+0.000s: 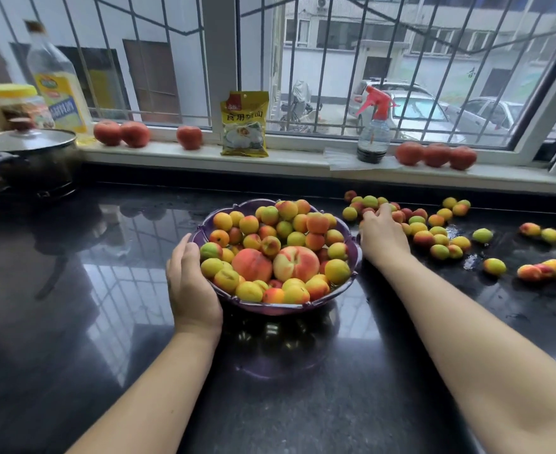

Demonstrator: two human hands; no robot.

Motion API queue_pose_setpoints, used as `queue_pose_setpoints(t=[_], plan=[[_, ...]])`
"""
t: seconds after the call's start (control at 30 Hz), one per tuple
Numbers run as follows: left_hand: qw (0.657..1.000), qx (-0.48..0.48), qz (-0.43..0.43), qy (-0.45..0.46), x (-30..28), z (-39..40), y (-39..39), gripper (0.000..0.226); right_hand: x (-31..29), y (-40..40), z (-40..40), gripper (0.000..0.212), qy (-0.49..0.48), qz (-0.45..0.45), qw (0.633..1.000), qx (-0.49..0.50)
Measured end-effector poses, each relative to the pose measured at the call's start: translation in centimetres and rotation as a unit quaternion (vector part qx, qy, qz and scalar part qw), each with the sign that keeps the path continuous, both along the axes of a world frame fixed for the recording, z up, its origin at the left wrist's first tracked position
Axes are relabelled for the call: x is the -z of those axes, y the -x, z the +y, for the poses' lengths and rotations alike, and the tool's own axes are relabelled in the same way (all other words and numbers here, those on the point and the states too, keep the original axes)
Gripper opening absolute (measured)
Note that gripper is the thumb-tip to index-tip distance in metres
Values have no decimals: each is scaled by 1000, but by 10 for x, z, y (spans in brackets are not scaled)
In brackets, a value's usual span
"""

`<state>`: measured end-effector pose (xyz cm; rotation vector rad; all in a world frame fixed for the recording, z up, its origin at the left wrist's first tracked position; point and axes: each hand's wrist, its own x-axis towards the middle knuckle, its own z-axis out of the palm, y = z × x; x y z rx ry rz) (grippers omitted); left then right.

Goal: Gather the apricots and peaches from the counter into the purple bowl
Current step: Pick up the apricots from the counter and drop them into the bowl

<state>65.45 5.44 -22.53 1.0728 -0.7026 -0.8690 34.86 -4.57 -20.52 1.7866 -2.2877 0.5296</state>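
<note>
The purple bowl [352, 231] stands mid-counter, heaped with several apricots [270, 214] and two peaches [252, 264]. My left hand [193, 290] grips the bowl's left rim. My right hand [381, 234] reaches past the bowl's right side into a cluster of loose apricots [424, 239], fingers curled over some of them; what sits inside the fingers is hidden. More apricots [494, 266] lie scattered toward the right edge. Red peaches [189, 136] rest on the windowsill, left and right [435, 154].
A lidded pot [24, 158] sits at the left on the black counter [106, 290]. On the sill are an oil bottle [58, 90], a yellow-lidded jar [21, 104], a yellow packet [244, 124] and a red-topped spray bottle [373, 126]. Wet patches lie among the fruit at right.
</note>
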Motion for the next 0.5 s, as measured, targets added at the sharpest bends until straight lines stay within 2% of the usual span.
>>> queue_pose_setpoints(t=[0.07, 0.13, 0.2, 0.23, 0.27, 0.33, 0.43, 0.5], plan=[[1000, 2, -6, 1, 0, 0, 0, 75, -9, 0, 7, 21, 24, -51, 998, -8], [1000, 3, -11, 1, -1, 1, 0, 76, -24, -6, 26, 31, 96, -158, 983, -25], [1000, 0, -11, -1, 0, 0, 0, 77, -44, -19, 57, 33, 134, -352, 922, -88], [1000, -3, -12, -1, 1, -1, 0, 78, -53, -27, 73, 31, 124, -417, 891, -133], [1000, -5, -13, 0, 1, -1, 0, 78, -60, -35, 89, 29, 94, -431, 880, -178], [1000, -2, -14, 3, 2, -2, 0, 79, -63, -48, 107, 28, 38, -374, 896, -237], [1000, 2, -7, 6, 3, -1, 0, 73, -53, -58, 102, 30, 8, -253, 943, -218], [1000, 4, -2, 7, 2, -2, 0, 68, -49, -57, 97, 29, 4, -248, 949, -193]])
